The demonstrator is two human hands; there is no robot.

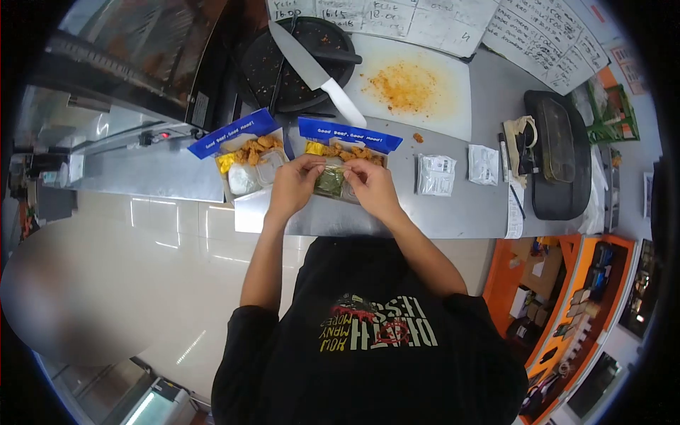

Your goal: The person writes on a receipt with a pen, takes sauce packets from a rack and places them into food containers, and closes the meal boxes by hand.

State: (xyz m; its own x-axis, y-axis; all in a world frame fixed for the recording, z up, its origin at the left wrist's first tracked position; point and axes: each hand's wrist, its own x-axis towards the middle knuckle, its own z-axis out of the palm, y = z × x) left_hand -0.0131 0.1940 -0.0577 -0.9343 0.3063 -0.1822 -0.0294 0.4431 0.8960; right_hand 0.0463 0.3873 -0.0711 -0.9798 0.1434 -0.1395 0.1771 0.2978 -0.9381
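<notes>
My left hand and my right hand pinch the top edge of a small clear plastic bag with something green inside. It hangs over the front of an open meal box with a blue printed lid, and hides part of its contents. Fried chicken pieces and a yellow packet show behind my fingers. To the left stands a second open box, holding more fried chicken, a yellow packet, a white wrapped bundle and a clear-lidded tub.
Behind the boxes, a large knife lies across a round black pan, its white handle reaching over a crumb-covered cutting board. Two white packets lie to the right, before a black tray. Another person, blurred, is at lower left.
</notes>
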